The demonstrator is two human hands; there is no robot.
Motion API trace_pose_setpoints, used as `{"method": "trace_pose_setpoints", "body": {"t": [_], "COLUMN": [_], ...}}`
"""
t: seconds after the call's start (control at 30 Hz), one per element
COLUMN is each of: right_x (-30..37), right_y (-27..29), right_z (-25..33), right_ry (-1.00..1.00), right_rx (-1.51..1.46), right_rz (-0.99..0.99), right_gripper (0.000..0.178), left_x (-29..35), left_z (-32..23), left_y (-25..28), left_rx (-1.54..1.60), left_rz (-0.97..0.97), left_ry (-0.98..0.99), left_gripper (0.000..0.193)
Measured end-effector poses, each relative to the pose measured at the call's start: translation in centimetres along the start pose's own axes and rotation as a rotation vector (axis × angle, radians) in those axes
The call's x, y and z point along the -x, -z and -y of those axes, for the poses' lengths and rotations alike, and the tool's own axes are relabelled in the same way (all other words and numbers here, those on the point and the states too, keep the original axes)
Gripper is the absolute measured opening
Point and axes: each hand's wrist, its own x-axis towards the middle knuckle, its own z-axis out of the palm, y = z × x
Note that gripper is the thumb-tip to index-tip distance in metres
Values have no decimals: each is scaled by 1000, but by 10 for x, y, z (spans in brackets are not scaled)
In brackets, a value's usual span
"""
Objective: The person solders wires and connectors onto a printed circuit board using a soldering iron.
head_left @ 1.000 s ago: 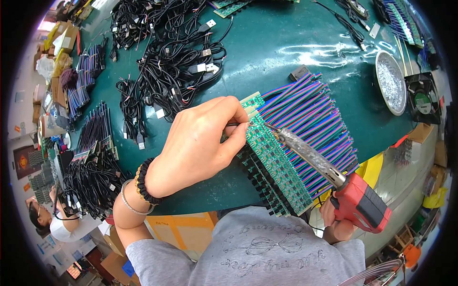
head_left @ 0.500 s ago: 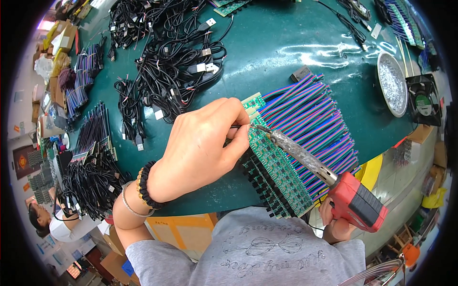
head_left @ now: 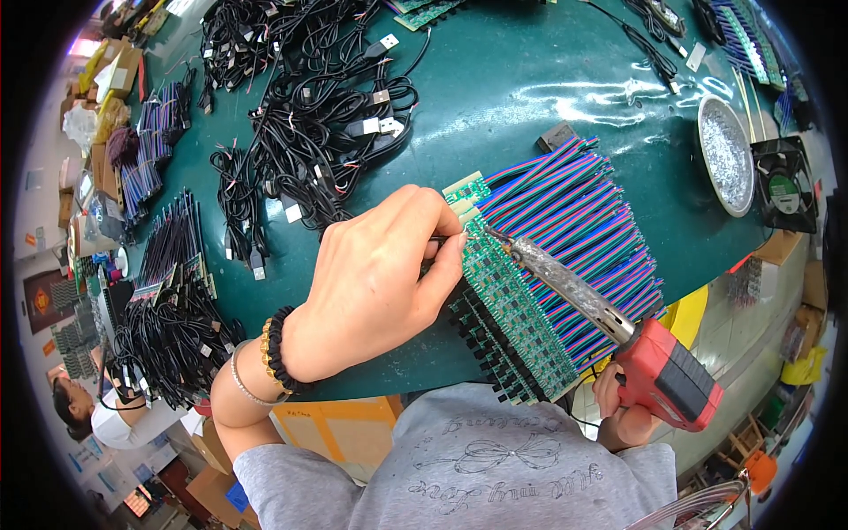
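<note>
My left hand (head_left: pixel 380 278) pinches the end of a thin dark wire, mostly hidden by the fingers, at the upper left edge of a panel of green circuit boards (head_left: pixel 517 300). Ribbons of red, green and blue wires (head_left: pixel 583 238) fan out from the panel's right side. From the lower right, my right hand (head_left: pixel 623 406) grips the red handle of a soldering iron (head_left: pixel 667 375). Its metal tip points at the boards, a little right of my left fingertips. Black connectors (head_left: pixel 490 344) line the panel's left side.
A heap of black USB cables (head_left: pixel 327 132) covers the table's back left. Finished-looking bundles (head_left: pixel 172 327) lie at the left edge. A metal bowl of silvery bits (head_left: pixel 726 159) and a small black fan (head_left: pixel 784 185) stand at right. Another person (head_left: pixel 115 415) is at far left.
The soldering iron has drawn back slightly to the right, its tip leaving the spot beside my left fingertips. My left hand stays almost in place, still pinching.
</note>
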Motion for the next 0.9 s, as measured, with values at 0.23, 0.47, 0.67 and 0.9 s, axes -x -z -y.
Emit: {"method": "trace_pose_setpoints", "body": {"t": [0.23,0.47,0.67,0.9], "right_x": [-1,3,-1,-4], "right_y": [7,10,3,14], "right_z": [-6,6,0,-6], "right_ry": [100,-37,134,168], "right_rx": [121,428,327,111], "right_rz": [57,87,31,124], "right_gripper": [3,10,13,5], "left_x": [1,0,-1,-1], "left_z": [-1,-1,-2,-2], "left_y": [-2,1,0,0], "left_rx": [-9,23,22,28], "left_rz": [-34,0,0,2], "left_ry": [15,48,52,54], "left_gripper": [14,14,14,14]}}
